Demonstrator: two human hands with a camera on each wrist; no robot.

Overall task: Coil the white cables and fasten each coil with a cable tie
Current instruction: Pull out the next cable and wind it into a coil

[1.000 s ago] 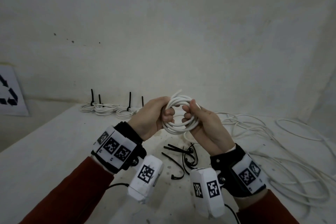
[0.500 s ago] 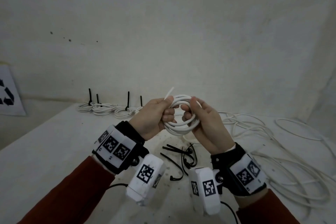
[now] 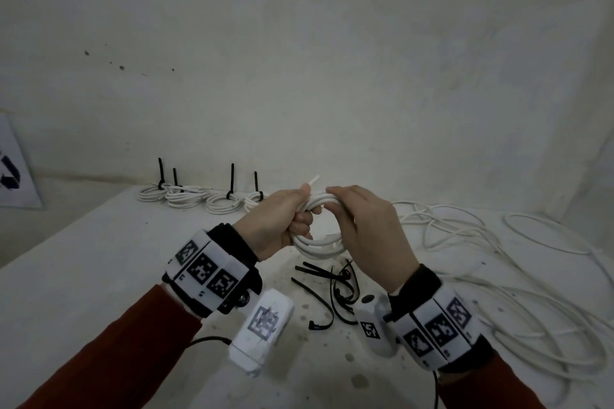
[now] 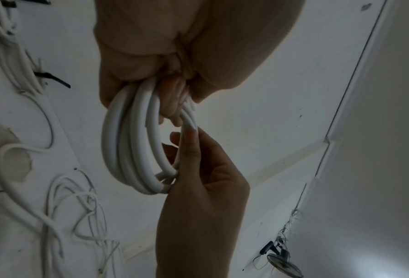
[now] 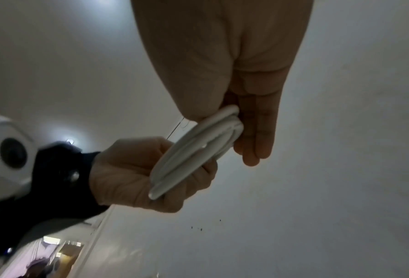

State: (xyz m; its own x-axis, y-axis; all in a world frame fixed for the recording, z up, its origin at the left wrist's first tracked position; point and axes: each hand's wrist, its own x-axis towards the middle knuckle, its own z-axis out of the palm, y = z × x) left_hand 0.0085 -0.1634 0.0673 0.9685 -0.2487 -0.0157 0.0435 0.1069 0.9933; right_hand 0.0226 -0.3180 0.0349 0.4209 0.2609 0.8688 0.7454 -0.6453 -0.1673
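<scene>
A small coil of white cable (image 3: 315,244) is held up above the table between both hands. My left hand (image 3: 300,219) grips the coil's left side in a fist, and a short free end (image 3: 314,180) sticks up past its thumb. My right hand (image 3: 335,196) lies over the top and right side, pinching the loops between thumb and fingers. In the left wrist view the coil (image 4: 132,150) hangs from the left hand (image 4: 165,90), with the right hand (image 4: 193,150) holding its edge. In the right wrist view the coil (image 5: 198,150) is seen edge-on.
Several loose black cable ties (image 3: 335,285) lie on the white table (image 3: 83,276) under my hands. Several tied coils (image 3: 199,199) sit in a row at the back left. Loose white cable (image 3: 498,259) sprawls over the right side. A wall rises behind.
My right hand has turned from gripping the coil's near right side to lying over its top. The left hand keeps its grip, and the free end now points up past its thumb.
</scene>
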